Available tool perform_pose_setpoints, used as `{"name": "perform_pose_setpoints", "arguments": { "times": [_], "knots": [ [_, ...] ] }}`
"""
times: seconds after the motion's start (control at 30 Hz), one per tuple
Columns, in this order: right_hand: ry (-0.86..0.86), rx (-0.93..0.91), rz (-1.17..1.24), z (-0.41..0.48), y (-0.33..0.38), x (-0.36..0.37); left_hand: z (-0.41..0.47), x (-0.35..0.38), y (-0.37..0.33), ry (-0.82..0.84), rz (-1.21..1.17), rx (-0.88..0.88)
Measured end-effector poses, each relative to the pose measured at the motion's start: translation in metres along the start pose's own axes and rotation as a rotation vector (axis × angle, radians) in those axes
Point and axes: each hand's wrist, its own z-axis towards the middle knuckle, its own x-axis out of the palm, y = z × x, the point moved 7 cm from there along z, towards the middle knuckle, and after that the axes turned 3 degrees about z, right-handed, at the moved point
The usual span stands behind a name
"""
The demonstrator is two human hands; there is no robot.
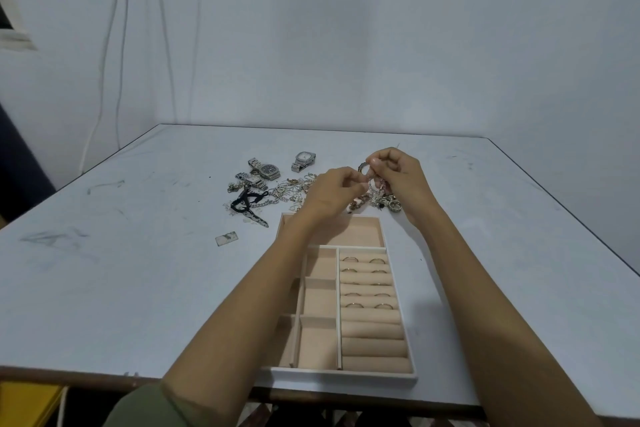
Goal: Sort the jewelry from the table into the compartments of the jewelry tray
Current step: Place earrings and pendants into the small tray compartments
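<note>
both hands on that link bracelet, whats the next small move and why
Probably lift the metal link bracelet clear of the tangled jewelry pile: the left hand and right hand pinch it, yet its lower end seems to hang into the pile.

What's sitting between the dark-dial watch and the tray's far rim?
In the head view: a black cord bracelet, a silver chain and small tangled pieces, all lying on the table.

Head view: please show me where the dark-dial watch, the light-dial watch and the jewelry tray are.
dark-dial watch (269, 170): head view, on its dark face.
light-dial watch (304, 156): head view, on its pale face.
jewelry tray (346, 376): head view, on its white near rim.
</note>
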Motion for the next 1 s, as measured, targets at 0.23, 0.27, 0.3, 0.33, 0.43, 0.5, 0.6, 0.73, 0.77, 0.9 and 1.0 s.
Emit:
{"name": "perform_pose_setpoints", "arguments": {
  "times": [0.23,0.27,0.3,0.33,0.43,0.5,0.6,0.73,0.77,0.9,1.0],
  "knots": [
    [-0.010,0.012,0.025,-0.001,0.000,0.001,-0.001,0.000,0.000,-0.038,-0.048,0.004],
    [-0.024,0.008,0.021,-0.001,-0.001,-0.001,-0.001,-0.002,0.001,-0.054,-0.033,-0.005],
    [-0.043,0.003,0.020,-0.001,-0.001,-0.003,-0.001,-0.004,0.002,-0.067,-0.027,-0.016],
    [-0.064,-0.001,0.019,0.000,-0.001,-0.005,-0.001,-0.007,0.003,-0.077,-0.032,-0.025],
    [-0.080,0.015,0.044,0.000,-0.003,-0.007,0.001,-0.016,0.008,-0.117,-0.064,-0.038],
    [-0.065,0.050,0.068,-0.001,-0.006,-0.004,0.000,-0.020,0.007,-0.158,-0.065,-0.032],
    [-0.050,0.093,0.073,-0.001,-0.009,0.000,-0.001,-0.028,0.005,-0.233,-0.053,-0.017],
    [-0.024,0.151,0.004,0.000,-0.014,-0.001,-0.003,-0.036,0.006,-0.293,-0.025,0.000],
    [-0.006,0.163,-0.026,0.000,-0.016,0.001,-0.003,-0.038,0.005,-0.299,-0.020,0.008],
    [0.057,0.148,-0.098,-0.004,-0.017,0.009,-0.005,-0.042,0.003,-0.335,0.000,0.039],
    [0.034,0.107,-0.124,-0.003,-0.013,0.006,-0.006,-0.044,0.003,-0.329,0.034,0.058]
  ]
}}
